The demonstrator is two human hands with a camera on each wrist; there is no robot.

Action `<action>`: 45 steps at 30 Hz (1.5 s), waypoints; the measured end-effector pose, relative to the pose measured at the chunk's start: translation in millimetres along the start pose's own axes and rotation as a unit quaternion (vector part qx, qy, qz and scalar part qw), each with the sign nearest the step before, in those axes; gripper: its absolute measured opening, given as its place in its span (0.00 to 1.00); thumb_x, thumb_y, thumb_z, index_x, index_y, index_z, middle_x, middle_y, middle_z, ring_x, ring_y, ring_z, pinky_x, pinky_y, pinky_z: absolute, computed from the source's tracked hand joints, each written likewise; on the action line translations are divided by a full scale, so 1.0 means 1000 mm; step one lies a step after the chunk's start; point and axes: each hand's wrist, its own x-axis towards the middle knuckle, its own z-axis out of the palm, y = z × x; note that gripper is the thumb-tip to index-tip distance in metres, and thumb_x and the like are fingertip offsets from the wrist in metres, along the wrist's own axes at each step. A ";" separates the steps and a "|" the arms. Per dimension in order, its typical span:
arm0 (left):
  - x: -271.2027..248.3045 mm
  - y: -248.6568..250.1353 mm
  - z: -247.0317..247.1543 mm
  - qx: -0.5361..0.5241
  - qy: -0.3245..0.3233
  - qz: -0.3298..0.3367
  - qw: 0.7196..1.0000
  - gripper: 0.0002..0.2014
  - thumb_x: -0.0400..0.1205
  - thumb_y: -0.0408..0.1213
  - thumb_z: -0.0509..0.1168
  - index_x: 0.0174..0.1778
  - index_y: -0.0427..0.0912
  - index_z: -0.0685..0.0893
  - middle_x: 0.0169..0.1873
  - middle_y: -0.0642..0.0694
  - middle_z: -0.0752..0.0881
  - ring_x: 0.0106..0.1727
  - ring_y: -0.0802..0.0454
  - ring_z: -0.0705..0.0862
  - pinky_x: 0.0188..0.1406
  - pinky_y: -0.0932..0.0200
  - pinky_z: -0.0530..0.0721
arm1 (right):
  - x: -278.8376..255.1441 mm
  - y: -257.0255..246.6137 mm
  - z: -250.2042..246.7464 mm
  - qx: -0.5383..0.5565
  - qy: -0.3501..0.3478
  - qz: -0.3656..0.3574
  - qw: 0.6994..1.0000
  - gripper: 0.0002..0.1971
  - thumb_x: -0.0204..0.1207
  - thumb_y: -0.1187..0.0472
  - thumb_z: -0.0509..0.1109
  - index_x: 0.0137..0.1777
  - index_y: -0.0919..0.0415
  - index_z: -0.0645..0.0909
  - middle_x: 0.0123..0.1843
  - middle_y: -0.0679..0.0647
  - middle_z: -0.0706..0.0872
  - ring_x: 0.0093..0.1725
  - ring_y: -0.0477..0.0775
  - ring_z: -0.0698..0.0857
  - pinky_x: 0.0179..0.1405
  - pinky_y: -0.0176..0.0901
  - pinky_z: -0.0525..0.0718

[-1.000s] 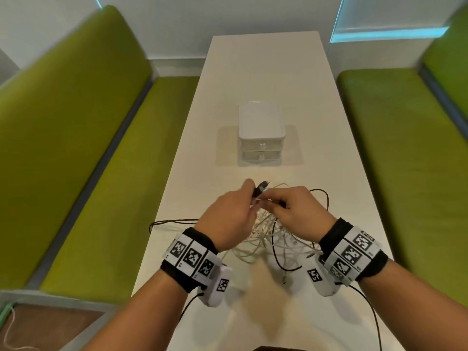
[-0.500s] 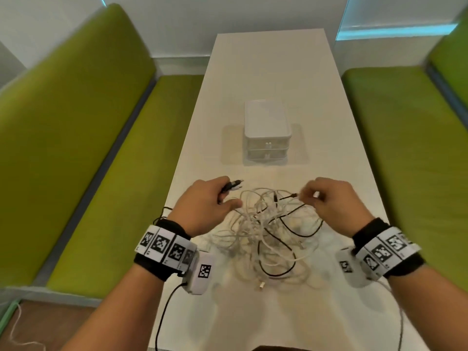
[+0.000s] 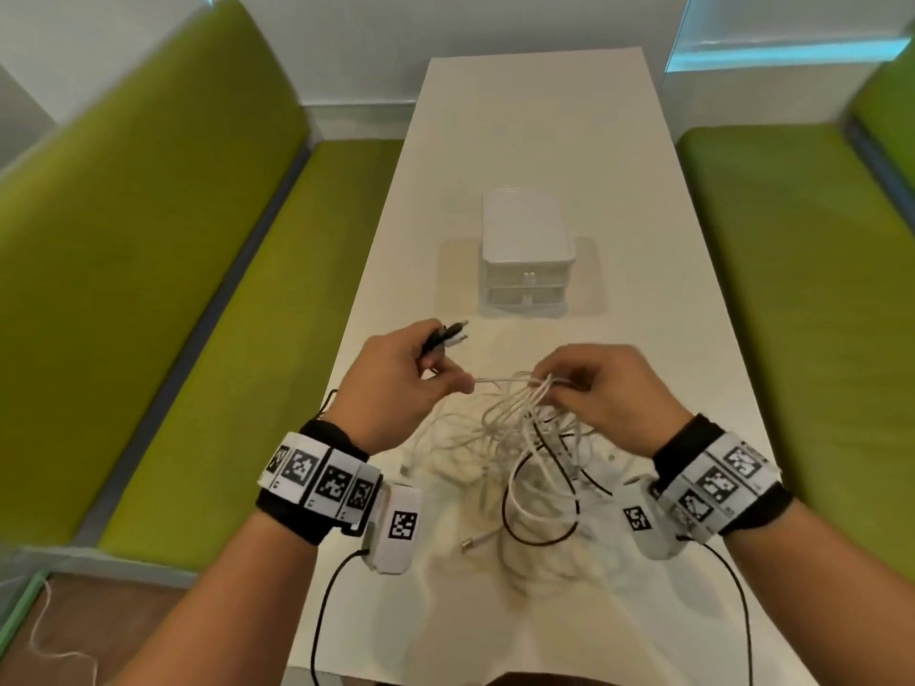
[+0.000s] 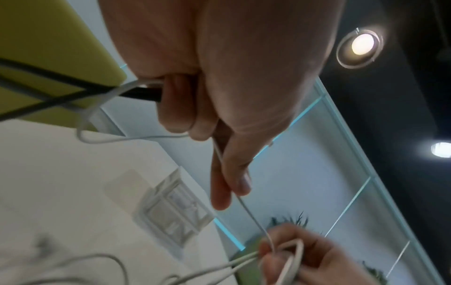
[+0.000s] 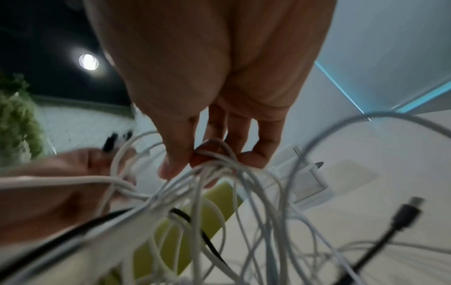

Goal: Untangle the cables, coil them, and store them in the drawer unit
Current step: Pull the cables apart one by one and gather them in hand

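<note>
A tangle of white and black cables (image 3: 525, 467) lies on the white table (image 3: 544, 141) between my wrists, partly lifted. My left hand (image 3: 406, 378) grips black and white cable plugs (image 3: 448, 334) that stick out past its fingers, and pinches a white strand (image 4: 246, 208) running over to the right hand. My right hand (image 3: 594, 388) pinches a bunch of white loops (image 5: 212, 164) at the top of the tangle. A black plug (image 5: 405, 212) hangs loose near the right wrist. The white drawer unit (image 3: 527, 250) stands beyond the hands with both drawers shut.
Green benches run along both sides of the table, one on the left (image 3: 148, 289) and one on the right (image 3: 802, 314). Thin black wrist-camera leads (image 3: 327, 601) trail off the near table edge. Bare tabletop stretches behind the drawer unit.
The hands first drew apart, then the right hand came back in and took hold of white loops at the top of the tangle. The left hand kept its plugs and rose slightly.
</note>
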 end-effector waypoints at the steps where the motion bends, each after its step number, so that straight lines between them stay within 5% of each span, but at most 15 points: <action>1: 0.000 -0.006 0.002 0.042 -0.004 -0.020 0.999 0.18 0.77 0.36 0.77 0.35 0.40 0.71 0.32 0.54 0.91 0.35 0.62 0.84 0.39 0.52 0.78 | 0.000 -0.003 -0.005 0.029 0.031 0.012 0.999 0.07 0.70 0.68 0.82 0.41 0.55 0.91 0.36 0.51 0.92 0.37 0.54 0.92 0.45 0.61 0.92; 4: 0.000 -0.022 0.008 0.127 0.019 -0.062 0.990 0.12 0.78 0.39 0.74 0.38 0.46 0.76 0.32 0.54 0.90 0.37 0.58 0.84 0.39 0.48 0.83 | -0.003 -0.009 -0.018 0.117 0.080 -0.017 0.990 0.11 0.70 0.68 0.84 0.35 0.67 0.83 0.33 0.63 0.86 0.33 0.62 0.89 0.35 0.53 0.91; 8: 0.005 -0.020 0.003 0.128 0.118 -0.065 0.983 0.20 0.82 0.33 0.70 0.33 0.52 0.66 0.33 0.51 0.87 0.38 0.64 0.87 0.39 0.54 0.83 | -0.016 0.006 -0.030 0.188 0.017 -0.079 0.979 0.26 0.75 0.52 0.77 0.31 0.73 0.71 0.30 0.60 0.67 0.31 0.60 0.67 0.35 0.43 0.67; 12: 0.009 -0.014 -0.008 0.113 0.163 -0.064 0.978 0.21 0.82 0.33 0.70 0.33 0.53 0.66 0.33 0.51 0.88 0.44 0.56 0.88 0.46 0.46 0.86 | -0.021 0.027 -0.028 -0.067 -0.002 0.000 0.998 0.37 0.71 0.29 0.72 0.22 0.61 0.67 0.25 0.51 0.62 0.27 0.45 0.68 0.43 0.46 0.81; 15: 0.005 -0.007 -0.004 0.068 0.154 -0.062 0.984 0.20 0.81 0.34 0.72 0.33 0.48 0.66 0.32 0.54 0.91 0.44 0.53 0.90 0.44 0.49 0.85 | -0.013 0.028 -0.026 -0.303 -0.025 0.054 0.951 0.13 0.69 0.40 0.80 0.41 0.44 0.81 0.39 0.41 0.75 0.44 0.47 0.80 0.47 0.51 0.79; 17: 0.003 -0.001 0.001 0.039 0.132 -0.057 0.989 0.20 0.81 0.36 0.73 0.34 0.45 0.66 0.33 0.58 0.92 0.43 0.59 0.89 0.43 0.55 0.82 | -0.009 0.022 -0.023 -0.332 -0.055 0.054 0.940 0.18 0.72 0.53 0.78 0.60 0.43 0.80 0.46 0.41 0.75 0.53 0.51 0.79 0.52 0.49 0.78; 21: -0.002 0.013 0.010 0.014 0.069 -0.036 0.997 0.19 0.80 0.38 0.75 0.34 0.45 0.69 0.35 0.60 0.92 0.42 0.48 0.88 0.43 0.46 0.83 | -0.006 -0.007 -0.011 -0.085 0.050 -0.070 0.993 0.15 0.73 0.67 0.76 0.55 0.48 0.85 0.47 0.44 0.82 0.48 0.45 0.81 0.51 0.38 0.80; 24: -0.007 0.025 0.010 -0.048 0.068 0.003 0.997 0.17 0.79 0.37 0.76 0.37 0.34 0.73 0.35 0.56 0.93 0.40 0.44 0.87 0.46 0.41 0.82 | -0.002 -0.029 0.010 0.020 -0.019 -0.083 0.996 0.15 0.78 0.64 0.76 0.62 0.50 0.85 0.54 0.42 0.90 0.55 0.45 0.87 0.56 0.35 0.83; 26: -0.007 0.030 0.003 -0.100 0.096 0.035 0.990 0.14 0.79 0.33 0.77 0.38 0.35 0.77 0.36 0.50 0.93 0.41 0.44 0.89 0.51 0.40 0.84 | 0.002 -0.028 0.026 -0.004 -0.094 -0.040 0.995 0.03 0.81 0.54 0.75 0.53 0.46 0.88 0.46 0.44 0.91 0.49 0.44 0.89 0.53 0.42 0.86; 29: -0.005 0.031 -0.016 -0.162 0.182 0.060 0.968 0.18 0.79 0.26 0.75 0.35 0.46 0.73 0.34 0.47 0.92 0.43 0.43 0.92 0.55 0.46 0.87 | 0.007 -0.009 0.032 -0.121 -0.145 0.021 0.982 0.22 0.80 0.40 0.72 0.28 0.50 0.77 0.27 0.46 0.82 0.30 0.44 0.80 0.38 0.49 0.80; 32: -0.005 0.017 -0.031 -0.106 0.218 0.035 0.969 0.22 0.81 0.30 0.74 0.35 0.45 0.64 0.35 0.51 0.93 0.29 0.51 0.87 0.39 0.55 0.86 | 0.007 -0.002 0.022 -0.177 -0.125 0.030 0.976 0.08 0.77 0.47 0.77 0.37 0.44 0.86 0.34 0.40 0.87 0.37 0.39 0.83 0.43 0.45 0.82; 36: -0.001 -0.013 -0.034 0.145 0.144 -0.060 0.977 0.15 0.82 0.38 0.72 0.38 0.44 0.70 0.38 0.56 0.91 0.31 0.66 0.81 0.29 0.62 0.72 | 0.002 -0.007 0.008 0.003 -0.033 0.019 0.999 0.03 0.80 0.58 0.76 0.47 0.50 0.92 0.38 0.39 0.91 0.38 0.37 0.86 0.42 0.28 0.78; 38: 0.000 -0.017 -0.025 0.209 0.089 -0.068 0.971 0.10 0.82 0.38 0.71 0.44 0.46 0.75 0.42 0.56 0.87 0.40 0.57 0.85 0.35 0.58 0.75 | -0.001 -0.009 0.006 -0.004 -0.026 0.026 0.999 0.11 0.85 0.52 0.69 0.47 0.50 0.92 0.34 0.41 0.88 0.38 0.39 0.85 0.41 0.32 0.78; 41: -0.003 -0.006 0.005 0.212 0.033 -0.002 0.977 0.09 0.84 0.38 0.69 0.49 0.48 0.74 0.36 0.58 0.76 0.37 0.56 0.78 0.37 0.56 0.71 | -0.004 -0.005 0.011 -0.178 -0.066 0.007 0.982 0.15 0.87 0.47 0.64 0.45 0.48 0.89 0.30 0.43 0.80 0.38 0.44 0.79 0.45 0.49 0.75; 45: -0.009 0.011 0.046 0.114 -0.104 0.052 0.987 0.04 0.88 0.38 0.62 0.51 0.47 0.72 0.37 0.57 0.80 0.36 0.59 0.79 0.34 0.58 0.67 | -0.004 -0.008 0.020 -0.199 -0.073 -0.064 0.975 0.14 0.88 0.44 0.61 0.48 0.44 0.87 0.27 0.41 0.77 0.38 0.45 0.74 0.48 0.49 0.66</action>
